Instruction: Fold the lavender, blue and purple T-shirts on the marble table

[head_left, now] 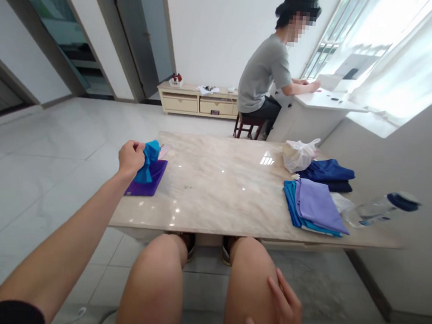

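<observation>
My left hand (131, 158) is closed on a bunched bright blue cloth (148, 164) at the left end of the marble-topped table (213, 192). Below that cloth lies a flat purple item (156, 182), perhaps a folded cloth or a pouch, partly hidden by it. Something pink (163, 153) shows just behind. On my right knee rests my right hand (285, 307), its fingers apart and nothing in it. Far from both hands, a stack of folded cloths (317, 205), lavender over blue, sits at the table's right end.
Behind the stack are a white plastic bag (301, 153) and dark blue folded fabric (327, 171). A clear bottle (377, 209) with a dark lid stands at the right edge. Beyond the table, a person (262, 71) sits on a stool at a white desk (318, 100). A low cabinet (181, 102) lines the wall.
</observation>
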A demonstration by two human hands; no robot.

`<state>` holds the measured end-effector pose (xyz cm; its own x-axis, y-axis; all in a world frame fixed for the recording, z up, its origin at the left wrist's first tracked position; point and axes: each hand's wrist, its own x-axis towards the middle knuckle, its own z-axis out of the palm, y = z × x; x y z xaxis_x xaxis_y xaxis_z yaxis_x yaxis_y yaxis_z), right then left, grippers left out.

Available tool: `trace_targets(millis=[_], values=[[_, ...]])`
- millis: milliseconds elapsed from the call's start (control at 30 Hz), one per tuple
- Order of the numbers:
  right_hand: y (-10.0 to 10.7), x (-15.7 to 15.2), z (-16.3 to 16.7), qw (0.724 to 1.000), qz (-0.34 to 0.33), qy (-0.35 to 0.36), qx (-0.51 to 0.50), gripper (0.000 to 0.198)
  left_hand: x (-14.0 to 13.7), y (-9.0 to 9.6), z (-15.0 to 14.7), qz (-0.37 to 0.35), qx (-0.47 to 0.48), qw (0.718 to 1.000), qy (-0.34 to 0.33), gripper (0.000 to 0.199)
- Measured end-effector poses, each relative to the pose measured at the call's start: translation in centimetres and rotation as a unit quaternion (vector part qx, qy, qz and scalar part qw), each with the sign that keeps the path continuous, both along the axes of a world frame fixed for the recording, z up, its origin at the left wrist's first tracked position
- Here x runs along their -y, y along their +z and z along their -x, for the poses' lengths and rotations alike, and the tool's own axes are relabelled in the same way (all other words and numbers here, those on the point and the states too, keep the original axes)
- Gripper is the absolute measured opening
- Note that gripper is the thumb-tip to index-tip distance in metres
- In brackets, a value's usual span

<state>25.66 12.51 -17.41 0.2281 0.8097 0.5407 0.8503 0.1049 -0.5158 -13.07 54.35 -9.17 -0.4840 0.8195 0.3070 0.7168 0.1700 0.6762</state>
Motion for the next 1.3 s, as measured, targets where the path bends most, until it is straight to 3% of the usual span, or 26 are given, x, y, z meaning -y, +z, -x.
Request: trace_targets(millis=[133, 167, 233, 333, 433, 567, 733, 867, 1000, 1167, 1300], values=[[7.7, -8.9, 2.2, 0.981, 0.079, 0.164, 0.073, 0.038, 2.4, 5.1, -5.6, -0.161, 0.152, 0.97, -0.097, 0.02], [9.9, -11.9, 2.9, 0.969, 0.114, 0.202, 0.082, 0.038, 3.2, 5.6, -7.3, -0.173, 0.189, 0.96, -0.11, 0.02], [13.2, -18.1, 4.5, 0.961, 0.171, 0.191, 0.104, 0.046, 4.9, 5.5, -10.9, -0.172, 0.244, 0.947, -0.115, 0.019], [14.4, -25.6, 6.6, 0.945, 0.26, 0.134, 0.148, 0.07, 6.8, 3.3, -15.3, -0.138, 0.28, 0.945, -0.093, 0.025], [12.6, -29.3, 6.7, 0.928, 0.309, 0.135, 0.159, 0.037, 7.8, 1.0, -17.8, -0.102, 0.281, 0.946, -0.128, 0.03], [10.8, -30.7, 4.1, 0.929, 0.32, 0.14, 0.121, 0.023, 8.1, 0.0, -18.6, -0.098, 0.218, 0.952, -0.19, 0.023], [11.1, -30.9, 1.7, 0.949, 0.256, 0.179, 0.038, 0.025, 7.7, 0.2, -18.1, -0.081, 0.197, 0.959, -0.187, 0.018], [11.1, -30.6, 1.7, 0.948, 0.259, 0.183, 0.035, 0.024, 7.7, -0.1, -17.9, -0.041, 0.207, 0.955, -0.208, 0.019], [10.9, -30.4, 1.6, 0.956, 0.238, 0.169, 0.035, 0.032, 8.1, -0.6, -17.5, 0.033, 0.184, 0.936, -0.297, 0.039], [10.2, -30.7, 1.0, 0.964, 0.208, 0.162, 0.022, 0.039, 8.2, -1.4, -16.6, 0.114, 0.086, 0.898, -0.415, 0.056], [9.5, -31.0, 0.6, 0.959, 0.218, 0.18, 0.026, 0.051, 8.1, -1.5, -16.4, 0.079, -0.002, 0.927, -0.367, 0.041]])
